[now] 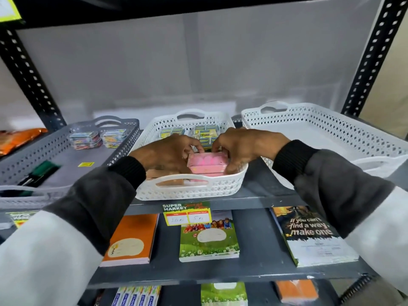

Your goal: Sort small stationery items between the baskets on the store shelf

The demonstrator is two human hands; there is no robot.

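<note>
A pink box sits in the front part of the small white basket at the middle of the shelf. My left hand grips the box's left end and my right hand grips its right end. Several yellow and blue small packs lie at the back of the same basket. A brownish item lies under my left hand, partly hidden. The grey basket on the left holds colourful small packs, a yellow tag and green pens.
A large white basket stands on the right, nothing visible inside. Black slotted uprights frame the shelf. The lower shelf carries an orange notebook, a green notebook and a dark notebook. A price label hangs on the shelf edge.
</note>
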